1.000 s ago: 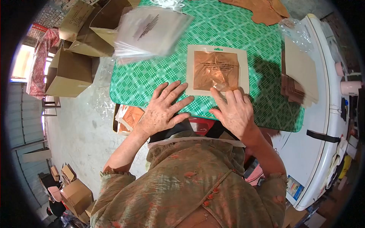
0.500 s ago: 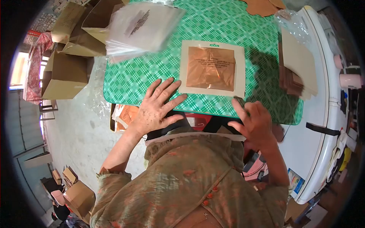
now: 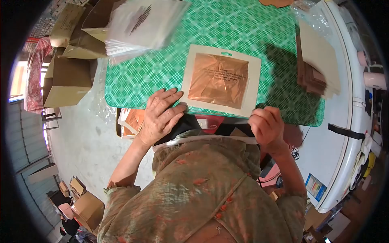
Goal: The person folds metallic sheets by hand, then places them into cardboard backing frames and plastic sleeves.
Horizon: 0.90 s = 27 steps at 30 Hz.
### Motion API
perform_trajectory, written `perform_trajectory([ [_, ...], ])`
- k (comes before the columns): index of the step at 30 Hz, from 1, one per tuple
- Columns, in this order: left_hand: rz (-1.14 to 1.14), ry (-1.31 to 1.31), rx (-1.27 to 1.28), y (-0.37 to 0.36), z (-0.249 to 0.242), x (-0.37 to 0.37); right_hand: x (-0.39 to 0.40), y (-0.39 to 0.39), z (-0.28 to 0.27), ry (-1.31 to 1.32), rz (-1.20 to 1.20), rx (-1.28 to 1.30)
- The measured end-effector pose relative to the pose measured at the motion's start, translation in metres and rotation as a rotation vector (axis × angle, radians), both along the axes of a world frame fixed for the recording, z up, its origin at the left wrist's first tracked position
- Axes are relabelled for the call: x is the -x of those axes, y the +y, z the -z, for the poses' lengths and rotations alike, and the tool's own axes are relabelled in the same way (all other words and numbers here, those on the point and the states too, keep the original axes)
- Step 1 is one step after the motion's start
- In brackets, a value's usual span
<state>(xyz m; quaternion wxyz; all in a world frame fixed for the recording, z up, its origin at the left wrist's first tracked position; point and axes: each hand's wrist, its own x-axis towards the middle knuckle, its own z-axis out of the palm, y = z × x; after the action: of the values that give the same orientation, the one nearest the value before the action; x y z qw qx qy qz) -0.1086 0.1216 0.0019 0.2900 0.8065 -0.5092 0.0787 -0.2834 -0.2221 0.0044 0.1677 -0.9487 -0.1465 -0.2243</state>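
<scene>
A flat cream card package (image 3: 249, 87) with a hanging hole and a copper-coloured sheet (image 3: 219, 81) under clear printed film lies slanted at the near edge of the table. My right hand (image 3: 267, 123) has its fingers curled in a pinch on the package's lower right corner. At the lower left corner is my left hand (image 3: 162, 113), its fingers drawn together against the package edge. The thumb is below the index finger, and the corner between them is partly hidden.
A green plaid cloth (image 3: 227, 24) covers the table. Clear printed bags (image 3: 139, 28) are stacked at its far left, beside open cardboard boxes (image 3: 71, 77). Cream cards (image 3: 318, 52) are piled at the right, next to a white appliance (image 3: 336, 154).
The card package has turned slightly clockwise and come nearer, over the table edge. My right fingers have curled onto its corner. My left fingers have drawn together from a spread.
</scene>
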Motion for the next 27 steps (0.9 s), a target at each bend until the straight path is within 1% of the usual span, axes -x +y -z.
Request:
perform_trajectory([
  [2,-0.009,0.052,0.044,-0.002,0.001,-0.005,-0.005,0.006,-0.015,0.081,0.038,-0.174],
  [3,-0.025,0.021,0.074,-0.008,-0.005,-0.007,-0.006,0.008,-0.015,0.091,0.057,-0.206],
  [5,-0.042,0.049,0.068,-0.016,-0.012,-0.010,-0.009,0.011,-0.015,0.108,0.092,-0.270],
  [10,-0.093,0.094,0.035,-0.026,-0.012,-0.014,-0.012,0.022,-0.010,0.094,0.208,-0.252],
  [16,-0.113,0.144,0.059,-0.034,-0.010,-0.019,-0.021,0.030,-0.008,0.094,0.305,-0.220],
  [19,-0.125,0.134,0.012,-0.040,-0.014,-0.022,-0.023,0.031,-0.007,0.112,0.328,-0.176],
  [23,-0.114,0.099,0.018,-0.046,-0.011,-0.025,-0.025,0.035,-0.006,0.171,0.399,-0.068],
  [27,-0.147,0.088,0.033,-0.049,-0.009,-0.024,-0.028,0.037,-0.009,0.182,0.428,-0.072],
])
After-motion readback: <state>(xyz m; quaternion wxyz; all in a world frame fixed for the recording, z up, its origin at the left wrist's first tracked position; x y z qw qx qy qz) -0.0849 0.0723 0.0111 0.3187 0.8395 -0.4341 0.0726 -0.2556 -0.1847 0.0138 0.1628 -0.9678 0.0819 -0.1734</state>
